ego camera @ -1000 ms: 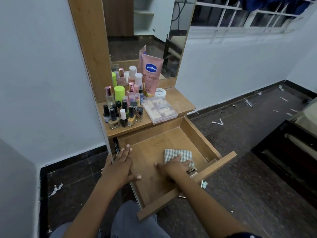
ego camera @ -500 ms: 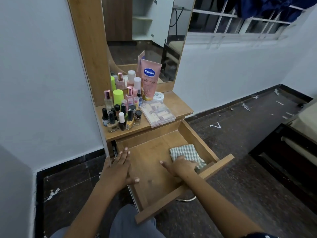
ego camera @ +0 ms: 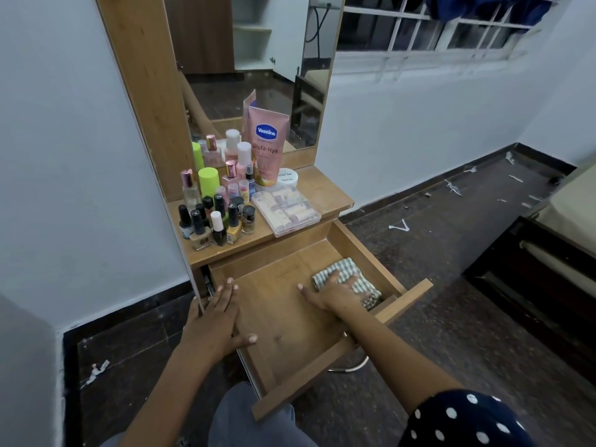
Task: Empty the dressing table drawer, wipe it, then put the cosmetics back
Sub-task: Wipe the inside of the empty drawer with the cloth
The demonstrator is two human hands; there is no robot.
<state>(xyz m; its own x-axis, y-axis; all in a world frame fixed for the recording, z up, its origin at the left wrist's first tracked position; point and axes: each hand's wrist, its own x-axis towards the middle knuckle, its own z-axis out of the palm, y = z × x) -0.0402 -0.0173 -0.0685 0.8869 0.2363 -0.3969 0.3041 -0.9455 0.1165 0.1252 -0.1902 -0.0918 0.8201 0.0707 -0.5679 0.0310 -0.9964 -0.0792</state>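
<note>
Drawer (ego camera: 290,321) stood pulled out and held no cosmetics; emptying step judged complete. Right hand (ego camera: 335,293) lay flat, fingers spread, pressing a checked cloth (ego camera: 362,285) onto the drawer floor, the cloth under and just beyond its fingertips, close to the drawer's right wall. Left hand (ego camera: 214,321) rested with straight, slightly spread fingers over the drawer's left edge, thumb pointing inward toward the right hand; it appeared to steady the drawer. Wiping judged in progress. Cosmetics were all up beyond both hands on the tabletop (ego camera: 322,191): nail polish bottles (ego camera: 216,222), a Vaseline tube (ego camera: 266,146), a clear case (ego camera: 287,209). Returning them was not yet begun
</note>
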